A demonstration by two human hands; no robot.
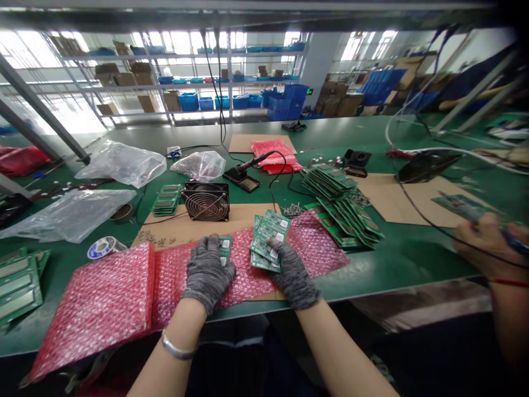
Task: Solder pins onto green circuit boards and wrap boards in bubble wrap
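Observation:
Both my hands wear grey knit gloves. My left hand (208,271) rests on a green circuit board (225,246) lying on pink bubble wrap (124,298), fingers curled over it. My right hand (291,274) grips a small stack of green circuit boards (268,237) held tilted above the bubble wrap. A silver bangle sits on my left wrist.
A small black fan (206,201) stands behind the wrap on cardboard. Fanned piles of green boards (343,207) lie to the right, another pile (167,199) to the left. A soldering iron stand (242,177), solder spool (101,247), clear bags (70,215). A co-worker's hand (487,242) works at far right.

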